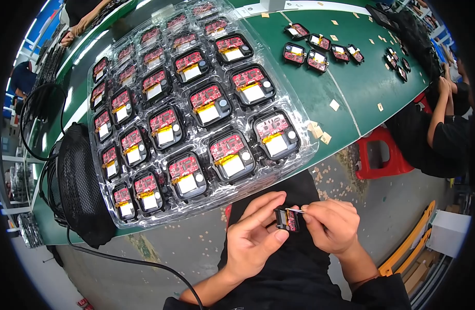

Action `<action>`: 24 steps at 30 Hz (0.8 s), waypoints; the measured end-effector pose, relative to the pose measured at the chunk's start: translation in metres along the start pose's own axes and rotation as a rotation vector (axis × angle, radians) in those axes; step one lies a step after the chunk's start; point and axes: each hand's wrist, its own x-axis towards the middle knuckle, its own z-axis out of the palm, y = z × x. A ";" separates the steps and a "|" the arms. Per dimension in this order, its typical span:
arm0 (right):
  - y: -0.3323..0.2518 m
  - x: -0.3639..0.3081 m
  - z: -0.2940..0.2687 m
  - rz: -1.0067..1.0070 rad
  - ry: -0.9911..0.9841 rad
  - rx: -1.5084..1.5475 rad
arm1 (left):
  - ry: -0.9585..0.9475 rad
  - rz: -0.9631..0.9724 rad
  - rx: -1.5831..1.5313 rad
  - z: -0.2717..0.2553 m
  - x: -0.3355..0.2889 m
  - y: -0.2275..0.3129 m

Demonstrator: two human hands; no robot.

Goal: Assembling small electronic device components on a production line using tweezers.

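Evidently the left hand (254, 238) pinched a black-framed circuit module (289, 220), red-side rightward, long axis indistinct; the right hand (334, 225), a slim silver tool (296, 210).

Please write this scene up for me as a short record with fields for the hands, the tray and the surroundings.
Left hand: holds a small black-cased device between fingers and thumb
Right hand: pinches a thin metal tool, tip at the device
Tray: clear plastic, filled with rows of devices showing red circuit boards
Table: green, under the tray
Loose devices: two groups on the table, beyond the tray to the right
Left of tray: black mesh bag
Floor, right: red stool
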 end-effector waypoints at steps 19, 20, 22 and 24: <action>-0.006 -0.003 0.002 -0.070 0.027 -0.118 | 0.118 -0.105 -0.034 0.009 -0.003 0.004; -0.008 -0.002 0.002 -0.058 0.008 -0.122 | 0.120 -0.105 -0.032 0.009 -0.004 0.004; -0.009 -0.002 0.000 -0.044 -0.008 -0.135 | 0.109 -0.105 -0.018 0.009 -0.003 0.005; -0.007 -0.003 -0.002 -0.057 -0.025 -0.112 | 0.103 -0.099 -0.009 0.007 -0.004 0.004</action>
